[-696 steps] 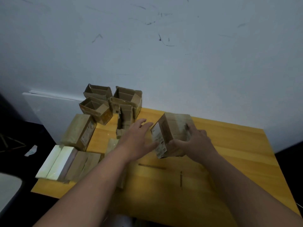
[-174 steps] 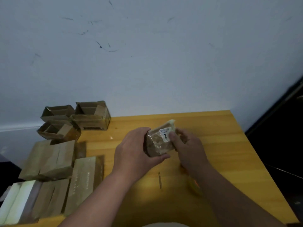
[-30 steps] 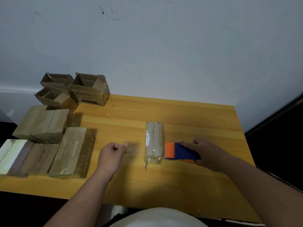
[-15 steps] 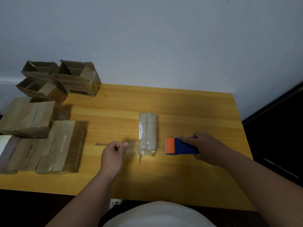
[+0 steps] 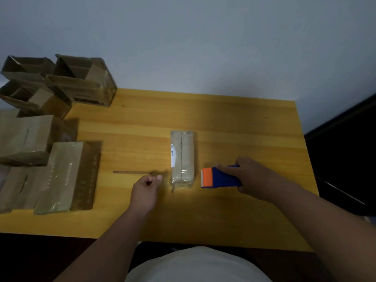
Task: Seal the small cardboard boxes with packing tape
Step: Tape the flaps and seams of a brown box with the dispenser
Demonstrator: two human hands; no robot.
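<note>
Packing tape dispenser (image 5: 220, 178), blue with an orange front end, lies on the desk (image 5: 234, 123) under the right hand (image 5: 254, 178), whose fingers (image 5: 223, 167) curl over its top and grip it. The left hand (image 5: 145, 189) rests clenched on the desk with nothing visible in it. Between the two hands, touching neither, lies a narrow cardboard box (image 5: 181, 157), glossy with clear tape, with a dark seam down its middle. A white label (image 5: 172, 155) runs along its left edge; the print is too small to read. A thin dark strip (image 5: 130, 172) lies flat on the desk beyond the left hand. At the left desk edge lie taped boxes (image 5: 67, 178), one with faint unreadable lettering. Behind them stand open boxes (image 5: 81, 82), flaps up, against the wall (image 5: 183, 37).
</note>
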